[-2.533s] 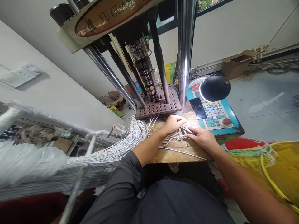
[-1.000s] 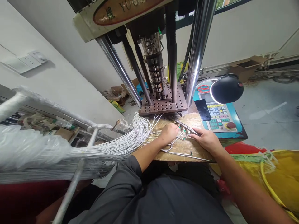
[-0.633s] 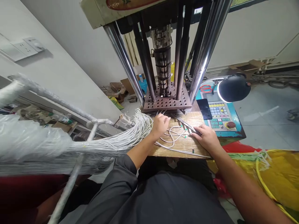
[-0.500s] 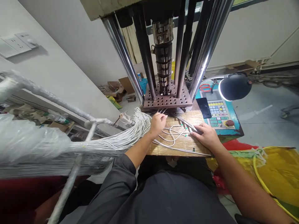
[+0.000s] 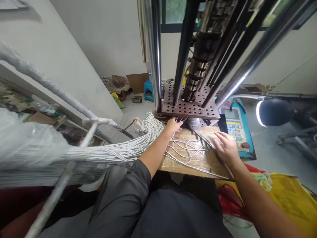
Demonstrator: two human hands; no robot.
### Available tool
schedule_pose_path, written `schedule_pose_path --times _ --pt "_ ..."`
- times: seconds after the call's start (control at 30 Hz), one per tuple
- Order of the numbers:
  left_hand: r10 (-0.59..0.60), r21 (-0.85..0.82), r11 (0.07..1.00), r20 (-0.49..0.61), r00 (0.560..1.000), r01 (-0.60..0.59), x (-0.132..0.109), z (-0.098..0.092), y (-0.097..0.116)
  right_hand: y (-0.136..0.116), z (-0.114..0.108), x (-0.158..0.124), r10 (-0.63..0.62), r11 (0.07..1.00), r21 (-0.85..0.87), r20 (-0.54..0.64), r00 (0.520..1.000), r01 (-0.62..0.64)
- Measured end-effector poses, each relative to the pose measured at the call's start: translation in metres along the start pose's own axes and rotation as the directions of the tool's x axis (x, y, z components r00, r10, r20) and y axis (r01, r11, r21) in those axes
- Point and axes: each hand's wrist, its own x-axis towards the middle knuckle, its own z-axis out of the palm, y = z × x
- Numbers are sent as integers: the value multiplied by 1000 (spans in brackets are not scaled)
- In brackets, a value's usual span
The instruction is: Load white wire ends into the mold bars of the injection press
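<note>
My left hand (image 5: 174,127) is closed in a pinch at the front edge of the perforated metal plate (image 5: 189,111), with a few thin pale wire ends (image 5: 182,119) sticking up past its fingers. The rest of the wires is hidden by the hand. My right hand (image 5: 227,147) is open, fingers stretched out, beside the near end of a long, narrow metal tool (image 5: 202,136). That tool slants from under the plate toward the hand; whether they touch I cannot tell. Loose white cables (image 5: 184,155) with small green-and-black ends lie on the brown covered tabletop (image 5: 173,164).
A thick bundle of white cables (image 5: 116,153) comes in from the left over a wrapped pipe frame (image 5: 92,132). Upright metal columns (image 5: 156,66) rise from the machine. To the right are a turquoise control panel (image 5: 247,132) and a lit lamp (image 5: 274,112).
The view has shifted, so the machine appears farther right. My left hand has come up to the plate's edge. My right hand has loosened from the tool's dark end and its fingers have straightened.
</note>
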Motion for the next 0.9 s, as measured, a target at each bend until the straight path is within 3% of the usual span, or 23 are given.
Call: schedule_pose_path --times 0.07,0.17,0.23,0.33,0.47,0.7,0.9 --pt "-71 -101 992 63 996 77 7 1 3 -17 12 36 -21 993 -110 132 991 36" --pt "-140 -209 963 146 979 168 12 1 1 -45 36 78 94 969 -244 232 968 -35" --pt "-155 -254 947 166 974 194 14 1 -3 -56 49 87 136 960 -272 264 955 -62" --pt "-154 -311 929 178 972 204 14 1 -9 -55 57 78 105 958 -285 316 943 -11" --pt "-157 -378 900 184 970 218 15 2 -11 -45 54 81 31 960 -274 321 947 61" --pt "-131 -328 926 183 974 186 22 3 -13 -62 98 162 7 958 -275 303 953 80" --pt "-134 -334 924 175 975 187 18 0 -9 -80 120 204 -181 937 -225 345 921 268"
